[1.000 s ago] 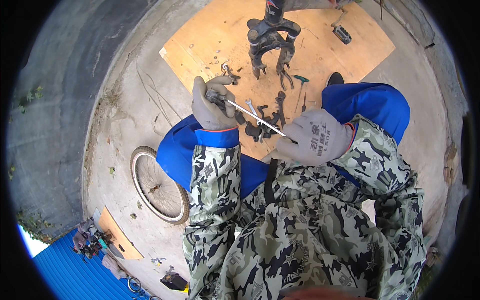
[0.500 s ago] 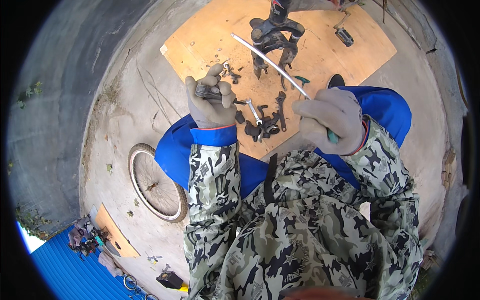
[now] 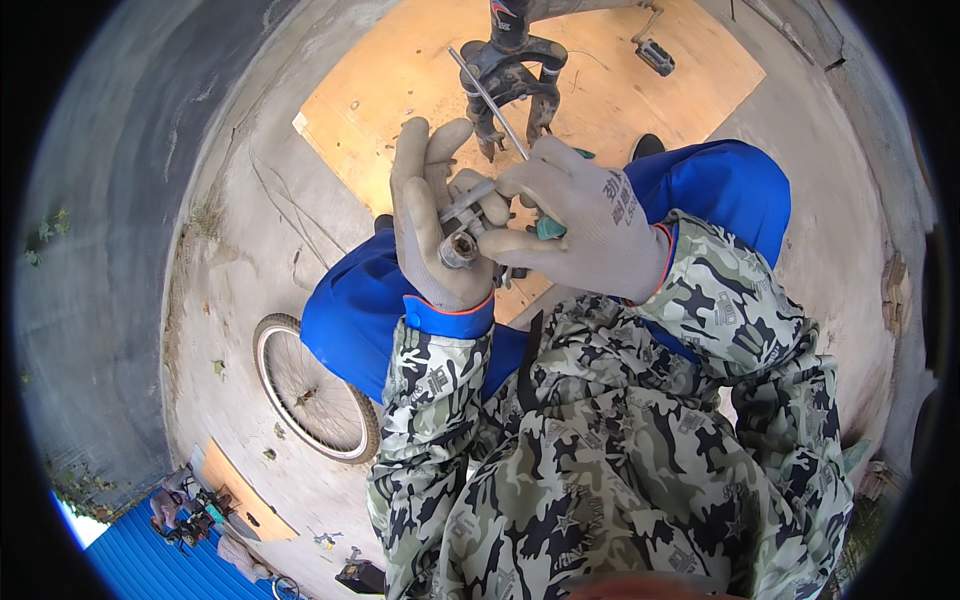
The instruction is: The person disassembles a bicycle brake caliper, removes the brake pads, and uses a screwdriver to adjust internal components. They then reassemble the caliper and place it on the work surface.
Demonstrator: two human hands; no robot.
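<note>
My left hand (image 3: 440, 225) is turned palm up, its fingers curled around a worn grey metal bike part (image 3: 458, 250) with a round hollow end. In my right hand (image 3: 585, 220) is a teal-handled long-shaft tool (image 3: 548, 228). Its thin metal shaft points away, up and to the left, past the fork. The right fingertips reach the bike part, so the hands meet over it. Beyond them stands a black bicycle fork (image 3: 515, 80). Both hands wear grey work gloves, and they hide most of the small parts on the board.
A wooden board (image 3: 400, 70) lies on the concrete floor under the fork. A pedal (image 3: 655, 57) is at its far right. On the left lies a spoked wheel (image 3: 315, 390). Farther back left are another board (image 3: 250, 500) and a blue corrugated wall (image 3: 150, 550).
My right hand has moved left with the tool and now meets my left hand. The bike part in the left hand has turned, showing its round hollow end. The view has shifted slightly.
</note>
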